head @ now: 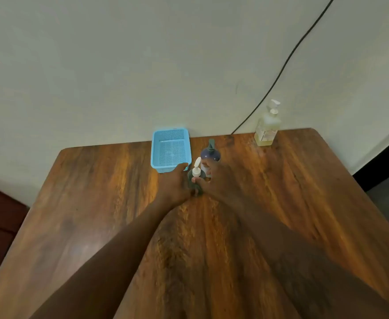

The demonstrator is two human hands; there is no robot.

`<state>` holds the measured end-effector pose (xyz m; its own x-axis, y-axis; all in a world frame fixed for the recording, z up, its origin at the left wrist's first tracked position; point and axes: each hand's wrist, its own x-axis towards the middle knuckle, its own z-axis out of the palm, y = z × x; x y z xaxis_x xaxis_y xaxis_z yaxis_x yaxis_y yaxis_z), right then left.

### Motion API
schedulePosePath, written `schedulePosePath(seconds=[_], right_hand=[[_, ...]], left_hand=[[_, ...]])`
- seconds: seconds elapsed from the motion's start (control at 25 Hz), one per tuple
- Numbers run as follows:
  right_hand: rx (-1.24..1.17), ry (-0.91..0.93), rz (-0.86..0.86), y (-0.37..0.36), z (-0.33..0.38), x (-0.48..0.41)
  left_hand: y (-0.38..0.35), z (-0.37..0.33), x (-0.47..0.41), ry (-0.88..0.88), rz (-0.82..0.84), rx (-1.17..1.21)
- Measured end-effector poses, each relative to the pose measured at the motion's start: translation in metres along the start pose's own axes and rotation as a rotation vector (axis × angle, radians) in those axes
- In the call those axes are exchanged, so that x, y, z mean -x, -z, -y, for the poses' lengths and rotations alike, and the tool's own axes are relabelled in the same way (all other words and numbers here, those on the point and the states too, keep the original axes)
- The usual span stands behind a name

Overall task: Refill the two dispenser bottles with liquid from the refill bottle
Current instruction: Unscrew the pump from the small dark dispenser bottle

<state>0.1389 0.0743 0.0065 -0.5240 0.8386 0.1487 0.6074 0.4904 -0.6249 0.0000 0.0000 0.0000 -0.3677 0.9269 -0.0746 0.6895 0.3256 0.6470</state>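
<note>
**Hands on the first dispenser, nothing poured yet**

I judge the task barely started. My left hand (pixel 175 184) is wrapped round the body of the small dark grey dispenser bottle (pixel 190 177), which stands upright near the middle of the brown wooden table (pixel 281 192). Its white pump head (pixel 197 168) is still on. My right hand (pixel 214 178) comes in from the other side, its thumb tip at the bottle's shoulder. Its fingers lie in front of the round purple dispenser bottle with a grey pump (pixel 209 154), which stands just behind. I cannot tell from this blurred view whether that hand grips anything.

The clear refill bottle of pale yellow liquid (pixel 267 126) stands untouched at the far right of the table, against the wall and well apart from both dispensers. A light blue perforated plastic basket (pixel 153 153) sits just left of them.

All of it is left: both pumps must come off, both bottles be filled, and both be closed again.
</note>
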Motion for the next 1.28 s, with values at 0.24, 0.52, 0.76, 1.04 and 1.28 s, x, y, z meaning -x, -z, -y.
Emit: schedulePosePath(seconds=[0.24,0.52,0.76,1.04,1.28], right_hand=[[-0.069,0.047,-0.110,-0.034,-0.023,-0.009],[-0.125,0.132,-0.269,-0.061,-0.043,-0.016],[-0.134,0.150,-0.311,-0.066,-0.055,-0.026],[-0.184,0.204,-0.310,-0.058,-0.043,-0.013],[-0.237,0.235,-0.269,-0.024,-0.026,0.017]], left_hand=[[-0.040,0.018,-0.013,-0.112,-0.148,0.100],[-0.071,0.053,-0.030,-0.228,-0.236,0.187],[-0.085,0.061,-0.035,-0.219,-0.340,0.298],[-0.083,0.060,-0.005,-0.247,-0.475,0.348],[-0.072,0.045,0.019,-0.332,-0.453,0.430]])
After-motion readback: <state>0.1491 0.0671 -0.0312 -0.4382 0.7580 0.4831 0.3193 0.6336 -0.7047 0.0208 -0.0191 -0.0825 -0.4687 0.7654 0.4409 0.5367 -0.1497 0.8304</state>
